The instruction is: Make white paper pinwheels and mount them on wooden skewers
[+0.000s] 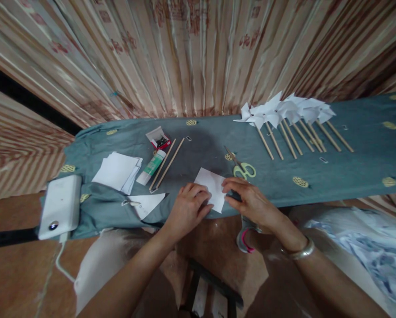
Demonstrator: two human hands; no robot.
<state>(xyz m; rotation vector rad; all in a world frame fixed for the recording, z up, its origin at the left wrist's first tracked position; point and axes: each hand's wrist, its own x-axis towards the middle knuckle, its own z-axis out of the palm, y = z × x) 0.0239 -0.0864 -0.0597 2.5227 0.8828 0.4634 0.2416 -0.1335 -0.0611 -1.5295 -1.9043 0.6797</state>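
Note:
A square sheet of white paper (207, 179) lies near the front edge of the cloth-covered table, between my two hands. My left hand (190, 204) rests at its lower left with curled fingers, thumb and fingertips on the paper. At the right edge, the thumb and fingers of my right hand (246, 198) grip the sheet. Just beyond my right hand are green-handled scissors (240, 165), blades pointing away. Left of my left hand lies a white paper piece (150, 204) with a small object on it that I cannot make out.
Several white paper pinwheels (284, 110) on wooden sticks lie at the back right. To the left are two wooden sticks (167, 164), a green-and-white glue tube (152, 167), a red box of small dark pins (158, 138), stacked paper (116, 170) and a white power bank (60, 205).

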